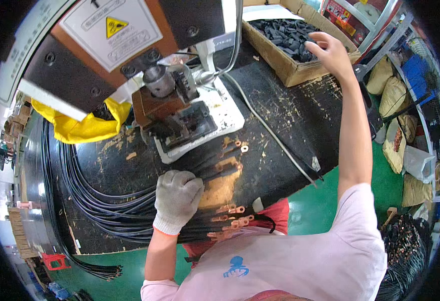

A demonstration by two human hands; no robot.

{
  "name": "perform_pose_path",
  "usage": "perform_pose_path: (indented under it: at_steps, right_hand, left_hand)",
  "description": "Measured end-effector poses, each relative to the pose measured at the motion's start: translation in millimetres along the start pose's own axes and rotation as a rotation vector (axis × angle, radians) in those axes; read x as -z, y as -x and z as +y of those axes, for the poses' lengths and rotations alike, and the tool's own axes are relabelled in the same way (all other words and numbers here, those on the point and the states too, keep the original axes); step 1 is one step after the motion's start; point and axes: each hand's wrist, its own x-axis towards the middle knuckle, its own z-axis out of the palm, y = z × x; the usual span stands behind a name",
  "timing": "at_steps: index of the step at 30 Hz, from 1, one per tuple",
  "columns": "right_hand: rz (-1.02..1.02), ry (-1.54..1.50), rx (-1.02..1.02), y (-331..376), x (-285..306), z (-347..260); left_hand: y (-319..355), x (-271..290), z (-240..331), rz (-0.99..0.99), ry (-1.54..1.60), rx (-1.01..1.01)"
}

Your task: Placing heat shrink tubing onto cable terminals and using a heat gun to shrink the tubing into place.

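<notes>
Plainly, our left hand [178, 196] lies between seven and eight o'clock, its fingers curled narrow over the black cables [104, 213]; it touches them, but we cannot tell whether it grips any, since the knuckles hide the fingertips. It wears a pale grey knitted glove [174, 220], ribbed at the cuff and edged in orange.

Our bare right hand [325, 51] reaches to two o'clock, above the near right side of the cardboard box [300, 76]. Its fingers are loosely bent, thumb a little apart from forefinger; we cannot tell whether a piece sits between the tips. Inside the box, at one o'clock, we see a heap of small matt black pieces [285, 37], short and angular.

The cables, smooth and lightly glossy, sweep in a thick curve from nine o'clock through eight, ending toward five and six in flattened copper lugs [240, 221], several with round holes.

Toward ten and eleven stands a press [182, 113], all blocky metal on a white base, with yellow sheeting [87, 125] slumped in folds beside it. Beneath everything spreads our black surface [290, 115], scuffed and flaked to tan patches.
</notes>
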Motion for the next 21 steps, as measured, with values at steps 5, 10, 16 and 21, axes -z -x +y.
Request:
perform_pose_path:
  at_steps: [5, 10, 16, 21]
  right_hand:
    - [-0.564, 0.306, 0.159, -79, -41, 4]
    - [-0.753, 0.506, 0.043, -96, -70, -13]
    - [-0.506, 0.418, 0.147, -99, -69, 5]
    - [-0.327, 0.324, 0.188, -93, -53, 12]
  left_hand:
    - [-4, 2, -3, 0.014, 0.024, 0.011]
    - [-9, 1, -4, -0.007, 0.052, 0.039]
    - [-10, 2, -3, 0.020, 0.065, 0.040]
    - [-11, 4, -1, 0.015, 0.066, 0.042]
